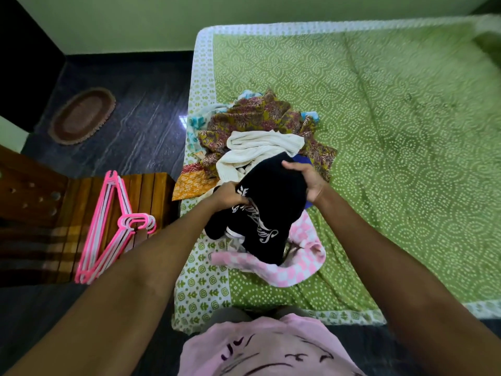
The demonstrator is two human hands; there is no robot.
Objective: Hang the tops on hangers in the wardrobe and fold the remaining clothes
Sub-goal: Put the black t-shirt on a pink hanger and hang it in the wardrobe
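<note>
At centre frame, a person's left hand (229, 195) and right hand (306, 177), fingers clenched on cloth, grip a black printed top (268, 202) above the clothes pile (257, 123) on a green bedspread (393, 131), pink hangers (108, 229) lying at left.

left hand (229, 195): closed, gripping | right hand (303, 179): closed, gripping | arms: extended forward

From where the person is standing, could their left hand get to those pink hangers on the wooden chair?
Probably yes. The pink hangers lie uncovered on the wooden chair just off the left forearm, nothing between. But the left hand is gripping the black top, so it must let go first.
</note>
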